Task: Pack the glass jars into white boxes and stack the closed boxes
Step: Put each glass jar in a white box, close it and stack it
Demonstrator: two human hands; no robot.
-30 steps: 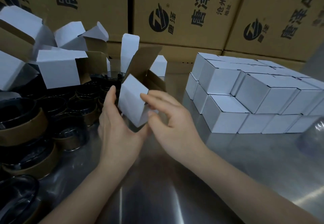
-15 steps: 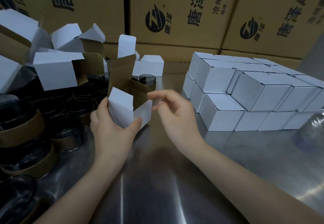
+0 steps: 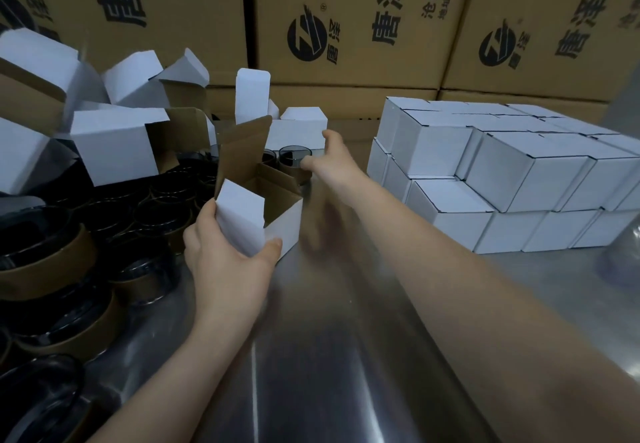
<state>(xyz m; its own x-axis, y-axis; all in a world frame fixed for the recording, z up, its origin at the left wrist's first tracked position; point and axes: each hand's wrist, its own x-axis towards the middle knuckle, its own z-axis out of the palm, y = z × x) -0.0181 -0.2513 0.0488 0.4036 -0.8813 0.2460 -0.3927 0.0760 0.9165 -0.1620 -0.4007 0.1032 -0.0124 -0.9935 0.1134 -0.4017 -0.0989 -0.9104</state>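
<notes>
Here, head view: a steel table [image 3: 346, 356], with printed brown cartons [image 3: 346, 9] stacked behind it.
Left hand [image 3: 221, 262]: grips the open white box [image 3: 242, 220] at its near corner, thumb on one face, fingers on the other.
Open white box: upright on the table, flaps raised.
Right hand [image 3: 334, 165]: stretched forward, thumb spread, grasping nothing; contact is blurred.
Glass jar [image 3: 294, 162]: upright just behind the box, at the right fingertips.
Dark jars [image 3: 162, 207]: crowded on the left.
Closed boxes [image 3: 502, 172]: stacked on the right.
</notes>
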